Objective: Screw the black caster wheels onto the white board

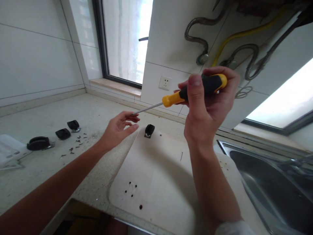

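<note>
My right hand (207,101) is closed round the yellow and black handle of a screwdriver (174,99), raised above a white board. Its thin metal shaft slants down to the left, and the tip meets the fingers of my left hand (119,129). That hand's fingers are loosely bent, with the thumb apart from them; whether anything small sits at the tip cannot be made out. Below lies the white board (156,169) with rounded corners and groups of screw holes. One black caster (149,130) stands at its far left corner.
Several loose screws (78,141) lie on the speckled counter (97,107) at left, beside black casters (38,143) and a white plastic object (11,148). A metal sink (256,176) is at right. Hoses (199,39) and a socket (165,83) are on the wall.
</note>
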